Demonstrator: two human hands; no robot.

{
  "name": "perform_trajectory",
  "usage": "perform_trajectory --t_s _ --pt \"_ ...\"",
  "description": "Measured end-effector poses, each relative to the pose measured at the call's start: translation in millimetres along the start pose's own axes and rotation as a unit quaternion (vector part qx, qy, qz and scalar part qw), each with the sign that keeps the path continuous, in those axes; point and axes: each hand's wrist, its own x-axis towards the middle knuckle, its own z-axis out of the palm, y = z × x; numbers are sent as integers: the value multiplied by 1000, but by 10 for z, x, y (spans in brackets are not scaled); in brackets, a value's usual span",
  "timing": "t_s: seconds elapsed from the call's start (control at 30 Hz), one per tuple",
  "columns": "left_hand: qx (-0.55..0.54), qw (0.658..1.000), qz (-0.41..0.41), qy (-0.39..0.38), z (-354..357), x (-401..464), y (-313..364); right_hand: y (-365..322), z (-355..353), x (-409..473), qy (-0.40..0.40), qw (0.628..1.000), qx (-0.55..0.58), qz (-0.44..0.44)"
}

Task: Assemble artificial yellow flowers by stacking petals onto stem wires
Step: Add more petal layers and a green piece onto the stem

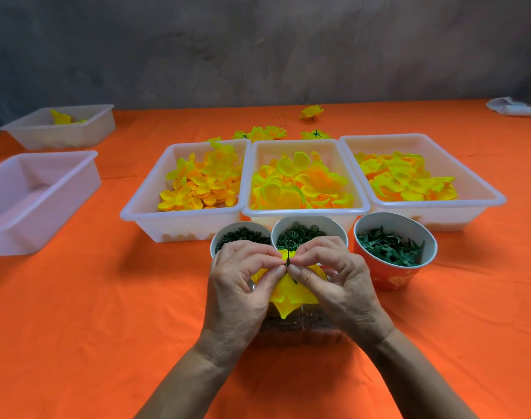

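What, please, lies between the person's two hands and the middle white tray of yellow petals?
In the head view, the middle cup of green rings stands between the left hand, the right hand and the middle tray.

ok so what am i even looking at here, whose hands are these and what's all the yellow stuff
There is no machine here: a person wears a camera on the head, so the single picture looks down at their own hands. The left hand and right hand pinch a thin green stem wire with yellow petals already threaded on it. On the orange tablecloth stand three white trays of petals, three cups of small green parts, and two more trays on the left, one nearly bare. Behind the trays lie a few finished flowers.
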Motion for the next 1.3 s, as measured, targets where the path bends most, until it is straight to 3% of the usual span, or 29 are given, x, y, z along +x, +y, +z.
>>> perform_trajectory --t_s 0.37,0.53,1.0,1.3 --pt "-7 1000 -14 10 12 -34 12 -5 -5 -11 13 999 -24 -21" --pt "-76 993 -92 -13 -30 -59 43 -79 -94 13 -37 997 -65 35" --pt "-97 989 -112 -7 -42 -113 70 -208 -133 93 -98 987 -124 39" --pt "-126 985 -118 9 15 -159 -3 -118 -84 114 -56 988 -131 -53"
